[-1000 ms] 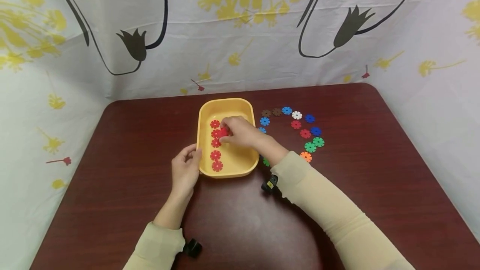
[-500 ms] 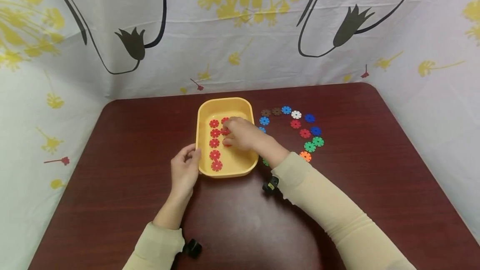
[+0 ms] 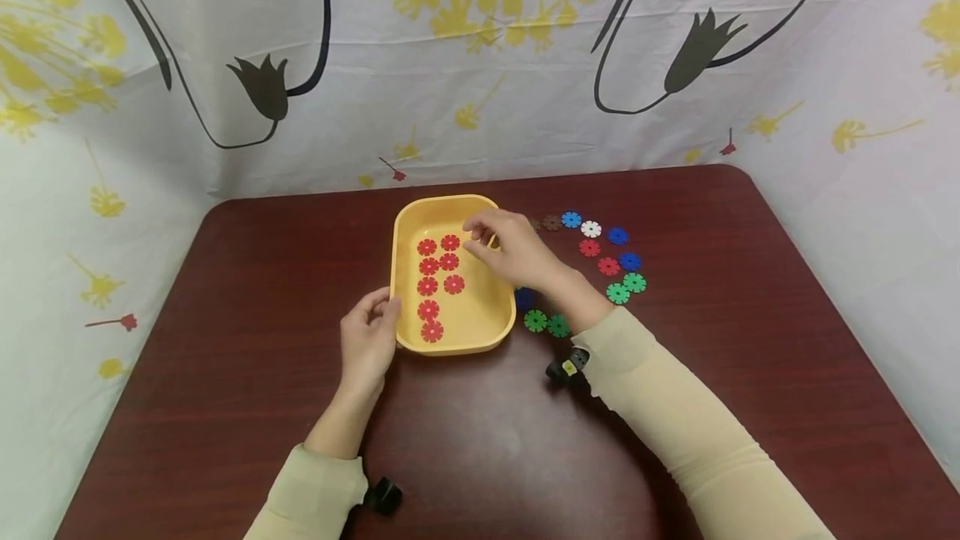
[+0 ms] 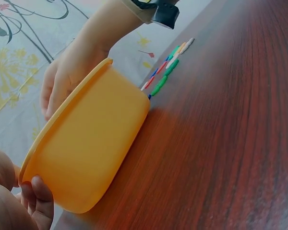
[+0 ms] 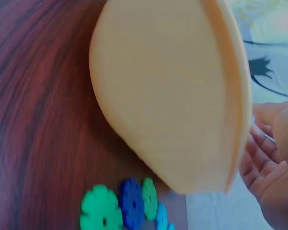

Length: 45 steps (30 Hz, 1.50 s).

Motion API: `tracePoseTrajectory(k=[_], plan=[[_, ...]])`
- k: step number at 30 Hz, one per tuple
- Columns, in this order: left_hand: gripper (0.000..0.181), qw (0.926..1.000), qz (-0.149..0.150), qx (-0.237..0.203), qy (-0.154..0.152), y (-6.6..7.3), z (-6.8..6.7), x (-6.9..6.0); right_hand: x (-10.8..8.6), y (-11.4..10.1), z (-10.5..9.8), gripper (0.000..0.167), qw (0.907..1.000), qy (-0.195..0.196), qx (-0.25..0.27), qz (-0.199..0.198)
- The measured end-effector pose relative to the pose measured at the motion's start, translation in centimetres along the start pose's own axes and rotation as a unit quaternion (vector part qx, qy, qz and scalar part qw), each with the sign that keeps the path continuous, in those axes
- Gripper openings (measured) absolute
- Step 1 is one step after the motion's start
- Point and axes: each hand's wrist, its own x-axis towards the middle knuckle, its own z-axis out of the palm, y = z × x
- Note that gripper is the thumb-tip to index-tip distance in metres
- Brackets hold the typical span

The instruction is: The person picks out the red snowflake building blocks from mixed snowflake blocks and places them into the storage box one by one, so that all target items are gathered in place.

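A yellow plastic tray [image 3: 483, 325] stands on the table with red snowflake discs lying flat inside. One column of red discs [image 3: 427, 286] runs down the left. Beside it sits a shorter column, its lowest red disc [image 3: 453, 284] slightly apart. My left hand [image 3: 366, 348] grips the tray's left rim; in the left wrist view, curled fingers [image 4: 42, 196] press the outer wall. My right hand [image 3: 519, 255] hovers over the tray's right rim. Its fingers are loosely bent and hold nothing in the right wrist view, where the tray wall [image 5: 168, 96] hides the discs inside.
Right of the tray, colored discs form a loop: a white disc [image 3: 591, 229], a blue disc [image 3: 617, 236], a green disc [image 3: 634, 282] and others. My right forearm covers part of it. A patterned cloth [image 3: 450, 107] hangs behind the dark red table [image 3: 285, 298].
My right hand released a red disc in the second column, then rose and moved right to the tray's rim. My left hand kept its grip on the tray.
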Motion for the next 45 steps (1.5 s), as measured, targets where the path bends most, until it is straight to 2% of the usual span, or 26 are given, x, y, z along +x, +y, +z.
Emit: tracePoseTrajectory(k=[7,17,21,26,31,34,40,45], plan=[[0.029,1.0,-0.005,0.007,-0.004,0.2,0.0,0.1,-1.1,1.7,-2.3,0.018,0.9983,0.058,0.006,0.002],[0.03,0.9998,-0.012,0.01,-0.015,0.1,0.1,0.2,-3.7,3.5,-5.6,0.018,0.9952,0.074,0.006,0.064],[0.03,0.9998,-0.008,0.012,-0.014,0.1,0.1,0.2,-4.7,4.3,-7.0,0.021,0.9933,0.067,0.002,0.095],[0.031,0.9997,-0.014,0.016,-0.014,0.1,0.0,0.0,-5.8,5.1,-8.2,0.026,0.9914,0.035,-0.023,0.124],[0.032,0.9993,-0.028,0.015,-0.019,-0.3,0.0,-0.4,-7.2,6.2,-8.7,0.026,0.9863,0.003,-0.063,0.153],[0.032,0.9995,-0.025,0.011,-0.018,-0.4,-0.1,-0.5,-7.7,6.9,-8.8,0.026,0.9821,-0.005,-0.083,0.169],[0.031,0.9996,-0.02,0.007,-0.016,-0.1,-0.1,-0.3,-8.2,7.9,-8.9,0.029,0.9721,-0.015,-0.069,0.224],[0.031,0.9997,-0.018,0.009,-0.014,0.2,-0.1,-0.1,-8.4,8.3,-9.1,0.026,0.9668,-0.023,-0.071,0.244]])
